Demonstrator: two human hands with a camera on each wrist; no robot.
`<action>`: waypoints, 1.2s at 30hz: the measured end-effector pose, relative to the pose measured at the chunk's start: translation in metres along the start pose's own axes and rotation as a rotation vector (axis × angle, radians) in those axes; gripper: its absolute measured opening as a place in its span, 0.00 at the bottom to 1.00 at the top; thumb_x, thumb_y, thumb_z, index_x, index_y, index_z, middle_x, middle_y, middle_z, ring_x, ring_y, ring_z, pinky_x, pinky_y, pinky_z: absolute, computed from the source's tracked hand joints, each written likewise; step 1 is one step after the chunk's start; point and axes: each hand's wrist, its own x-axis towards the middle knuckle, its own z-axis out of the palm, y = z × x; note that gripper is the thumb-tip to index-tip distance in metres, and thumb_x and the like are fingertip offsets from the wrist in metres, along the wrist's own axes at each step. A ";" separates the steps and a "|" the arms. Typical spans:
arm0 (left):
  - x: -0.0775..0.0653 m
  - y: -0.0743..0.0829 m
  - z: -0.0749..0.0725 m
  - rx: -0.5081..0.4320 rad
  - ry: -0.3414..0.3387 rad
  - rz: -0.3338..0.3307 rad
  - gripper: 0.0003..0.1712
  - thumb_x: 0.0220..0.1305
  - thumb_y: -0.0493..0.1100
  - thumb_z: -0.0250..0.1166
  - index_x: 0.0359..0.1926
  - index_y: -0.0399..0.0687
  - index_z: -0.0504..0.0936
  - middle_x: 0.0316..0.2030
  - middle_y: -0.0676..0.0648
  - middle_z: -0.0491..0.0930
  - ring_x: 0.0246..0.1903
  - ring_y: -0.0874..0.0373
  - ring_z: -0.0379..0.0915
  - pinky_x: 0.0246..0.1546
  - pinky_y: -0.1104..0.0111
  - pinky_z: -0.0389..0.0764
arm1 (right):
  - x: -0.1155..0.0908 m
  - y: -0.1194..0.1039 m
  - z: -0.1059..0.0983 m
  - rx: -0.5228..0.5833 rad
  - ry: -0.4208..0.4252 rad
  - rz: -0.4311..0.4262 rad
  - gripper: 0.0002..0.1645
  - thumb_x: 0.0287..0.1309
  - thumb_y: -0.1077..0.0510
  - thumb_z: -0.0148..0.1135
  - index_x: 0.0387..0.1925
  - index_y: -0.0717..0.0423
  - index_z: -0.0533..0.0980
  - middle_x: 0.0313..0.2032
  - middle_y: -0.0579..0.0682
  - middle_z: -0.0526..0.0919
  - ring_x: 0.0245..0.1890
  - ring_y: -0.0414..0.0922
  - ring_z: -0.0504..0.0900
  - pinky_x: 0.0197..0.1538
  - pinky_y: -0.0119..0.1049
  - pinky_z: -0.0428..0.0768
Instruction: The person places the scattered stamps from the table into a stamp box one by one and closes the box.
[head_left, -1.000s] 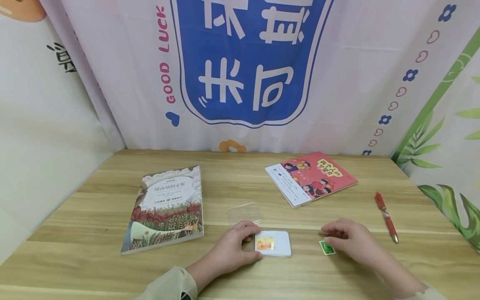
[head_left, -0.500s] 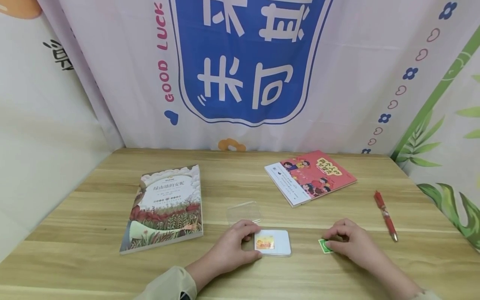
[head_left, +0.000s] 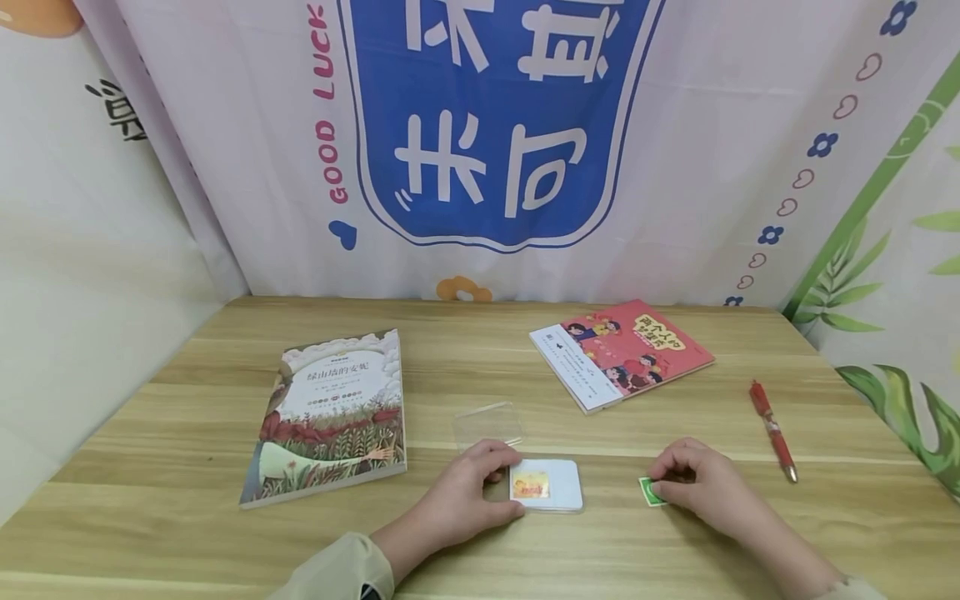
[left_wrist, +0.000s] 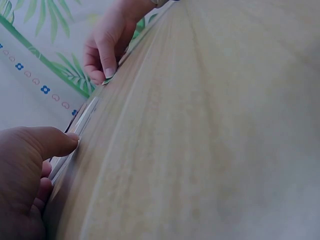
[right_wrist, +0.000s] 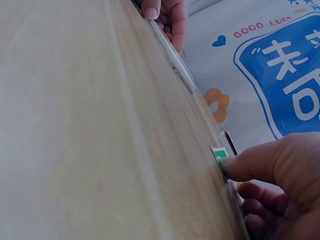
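My left hand (head_left: pixel 468 496) grips the left end of a flat white rectangular box (head_left: pixel 566 485), thumb on the near edge and fingers at the far edge. A small yellow-and-red picture stamp (head_left: pixel 531 485) lies on its white top, toward the left. To the right, my right hand (head_left: pixel 705 483) pinches a small green stamp (head_left: pixel 649 492) with a white border by its right side. The thumb covers part of that stamp. In the right wrist view the green stamp (right_wrist: pixel 219 155) stands tilted at the thumb tip. A clear plastic lid (head_left: pixel 487 427) lies just behind my left hand.
A thick illustrated book (head_left: pixel 330 421) lies at the left. Toward the back right is a thin red book (head_left: pixel 622 354), and a red pen (head_left: pixel 773 431) lies beyond my right hand. A printed curtain (head_left: pixel 285 167) hangs behind the wooden table (head_left: pixel 180 533).
My right fingers have drawn in from a looser pose and now pinch the green stamp, which has tilted and looks lighter. My left hand and the white box have stayed put.
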 end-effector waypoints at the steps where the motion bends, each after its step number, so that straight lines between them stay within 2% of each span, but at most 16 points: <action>1: 0.000 0.000 0.000 -0.002 -0.001 0.000 0.29 0.45 0.43 0.73 0.51 0.42 0.78 0.49 0.51 0.73 0.41 0.62 0.69 0.45 0.72 0.74 | 0.000 0.000 0.000 0.001 -0.002 0.004 0.05 0.48 0.61 0.67 0.28 0.51 0.78 0.35 0.46 0.75 0.35 0.39 0.71 0.37 0.27 0.72; 7: 0.000 0.000 0.000 -0.007 -0.002 -0.001 0.29 0.45 0.42 0.73 0.51 0.41 0.78 0.49 0.51 0.73 0.41 0.63 0.69 0.45 0.72 0.74 | -0.001 -0.003 0.000 0.004 -0.021 0.028 0.06 0.48 0.62 0.66 0.29 0.52 0.77 0.33 0.47 0.75 0.34 0.41 0.70 0.36 0.27 0.72; 14: 0.000 0.000 0.001 -0.004 0.002 0.002 0.29 0.45 0.42 0.73 0.51 0.41 0.78 0.49 0.51 0.73 0.41 0.63 0.69 0.45 0.72 0.74 | 0.003 -0.007 0.000 0.019 -0.062 0.005 0.06 0.48 0.65 0.64 0.28 0.55 0.75 0.25 0.47 0.74 0.27 0.39 0.69 0.28 0.28 0.71; 19: 0.000 0.000 0.001 -0.003 0.001 -0.002 0.29 0.45 0.42 0.73 0.51 0.42 0.78 0.48 0.51 0.73 0.40 0.64 0.69 0.45 0.72 0.74 | 0.007 -0.011 -0.005 0.018 -0.097 0.017 0.04 0.50 0.66 0.61 0.29 0.56 0.76 0.26 0.46 0.75 0.28 0.41 0.70 0.29 0.28 0.72; 27: 0.000 0.000 0.001 -0.011 0.009 0.009 0.29 0.44 0.42 0.73 0.51 0.41 0.78 0.48 0.51 0.73 0.40 0.63 0.69 0.45 0.72 0.74 | 0.012 -0.016 -0.012 0.177 -0.197 0.070 0.06 0.51 0.63 0.61 0.33 0.60 0.76 0.30 0.51 0.75 0.30 0.44 0.73 0.30 0.32 0.76; 36: 0.000 -0.001 0.000 -0.018 0.009 0.019 0.29 0.44 0.42 0.74 0.51 0.41 0.78 0.48 0.51 0.73 0.40 0.63 0.69 0.44 0.72 0.74 | 0.021 -0.031 0.002 0.330 -0.230 0.089 0.10 0.50 0.61 0.64 0.35 0.63 0.76 0.31 0.52 0.76 0.31 0.44 0.76 0.34 0.33 0.80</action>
